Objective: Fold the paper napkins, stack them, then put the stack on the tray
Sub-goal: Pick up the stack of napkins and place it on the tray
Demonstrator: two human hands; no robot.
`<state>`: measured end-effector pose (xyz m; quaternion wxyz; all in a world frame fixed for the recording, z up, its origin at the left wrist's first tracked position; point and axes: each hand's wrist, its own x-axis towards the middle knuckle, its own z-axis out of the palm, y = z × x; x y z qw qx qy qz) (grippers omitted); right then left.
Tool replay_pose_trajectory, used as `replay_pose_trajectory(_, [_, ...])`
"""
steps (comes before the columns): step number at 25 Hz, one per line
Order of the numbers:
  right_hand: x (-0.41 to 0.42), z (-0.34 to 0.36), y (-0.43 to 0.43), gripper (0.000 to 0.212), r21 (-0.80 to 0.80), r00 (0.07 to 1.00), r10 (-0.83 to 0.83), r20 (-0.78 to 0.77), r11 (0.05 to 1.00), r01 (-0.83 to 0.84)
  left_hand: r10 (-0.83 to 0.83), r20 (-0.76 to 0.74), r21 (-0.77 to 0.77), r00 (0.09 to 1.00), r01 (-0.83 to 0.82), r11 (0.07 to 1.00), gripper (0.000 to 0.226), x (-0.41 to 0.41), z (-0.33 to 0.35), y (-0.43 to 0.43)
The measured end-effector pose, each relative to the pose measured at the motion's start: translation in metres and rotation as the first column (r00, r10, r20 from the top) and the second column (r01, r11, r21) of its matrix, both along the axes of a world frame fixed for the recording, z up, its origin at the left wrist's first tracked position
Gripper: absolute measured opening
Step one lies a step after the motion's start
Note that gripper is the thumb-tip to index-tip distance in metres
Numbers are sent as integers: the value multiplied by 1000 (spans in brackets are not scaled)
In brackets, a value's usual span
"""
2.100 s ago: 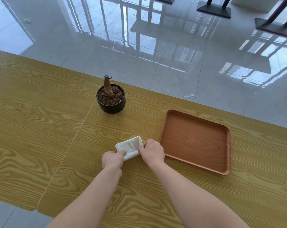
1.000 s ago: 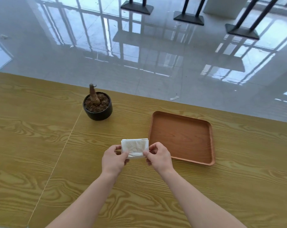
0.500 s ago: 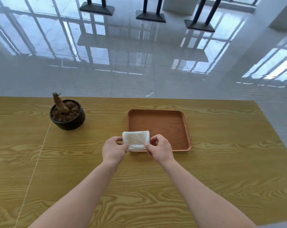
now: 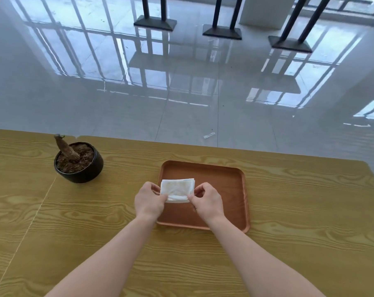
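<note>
A white stack of folded paper napkins [image 4: 177, 189] is held over the left part of the brown wooden tray [image 4: 229, 185]. My left hand [image 4: 148, 200] pinches the stack's left edge and my right hand [image 4: 205, 202] pinches its right edge. Whether the stack touches the tray floor I cannot tell. Apart from the stack and my hands, the tray has nothing in it. My right wrist crosses the tray's near rim.
A black pot [image 4: 80, 163] with soil and a cut stump stands left of the tray on the wooden table [image 4: 310, 211]. A seam in the tabletop runs down the left side. Beyond the table's far edge lies a glossy tiled floor with black table bases [image 4: 222, 32].
Both hands lifted the napkin stack off the table and carried it right, from beside the tray to above its left part. The camera view shifted as well.
</note>
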<state>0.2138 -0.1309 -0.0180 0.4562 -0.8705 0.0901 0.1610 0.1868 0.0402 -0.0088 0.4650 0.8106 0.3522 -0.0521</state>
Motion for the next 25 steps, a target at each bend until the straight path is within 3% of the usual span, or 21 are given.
replay_pose_trajectory(5, [18, -14, 8, 15, -61, 996, -77, -42, 995, 75, -135, -39, 86, 990, 138, 987, 12, 26, -14, -1])
replay_pose_trajectory(11, [17, -26, 5, 17, -42, 990, -121, -70, 992, 118, -285, -52, 197, 957, 289, 937, 22, 22, -19, 3])
replay_pose_trajectory(13, [11, -27, 1, 21, -67, 998, -64, 14, 996, 65, -381, -41, 350, 924, 370, 860, 22, 12, -19, 10])
replay_pose_trajectory(16, [1, -27, -3, 32, -247, 970, 171, 174, 961, -125, -595, -55, 573, 802, 513, 639, 25, 6, -23, 17])
replay_pose_trajectory(19, [4, -28, -3, 36, -390, 923, 324, 207, 893, -225, -715, -114, 676, 690, 581, 452, 25, 10, -26, 19])
replay_pose_trajectory(25, [12, -30, -3, 23, -469, 896, 398, 197, 841, -271, -754, -122, 746, 645, 561, 359, 17, 18, -32, 19])
